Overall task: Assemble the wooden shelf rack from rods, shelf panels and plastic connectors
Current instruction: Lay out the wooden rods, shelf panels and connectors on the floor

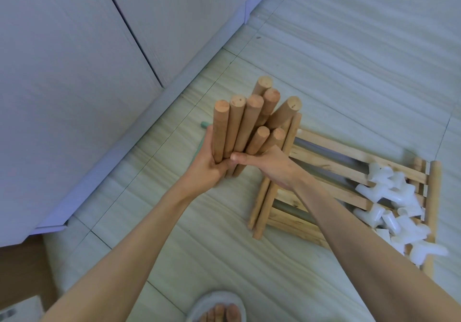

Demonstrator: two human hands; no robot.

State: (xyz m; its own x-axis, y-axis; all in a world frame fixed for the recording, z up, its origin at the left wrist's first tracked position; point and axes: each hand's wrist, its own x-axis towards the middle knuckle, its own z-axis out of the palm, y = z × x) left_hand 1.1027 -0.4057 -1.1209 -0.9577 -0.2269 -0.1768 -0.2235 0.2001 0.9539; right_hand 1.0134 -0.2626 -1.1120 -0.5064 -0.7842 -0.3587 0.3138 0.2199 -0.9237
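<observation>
Both hands hold a bundle of several round wooden rods (245,124), raised above the floor with their cut ends pointing up toward me. My left hand (208,165) grips the bundle from the left side. My right hand (269,164) grips it from the right, thumb across the front. Slatted wooden shelf panels (321,162) lie stacked on the floor to the right, under my right forearm. A pile of several white plastic connectors (399,204) rests on the panels' right end.
A white cabinet (74,84) with a baseboard fills the left and top left. A teal object (205,125) peeks out behind my left hand. My foot in a white slipper (219,308) is at the bottom. A cardboard box (22,269) sits at the lower left. Tiled floor (361,54) lies beyond.
</observation>
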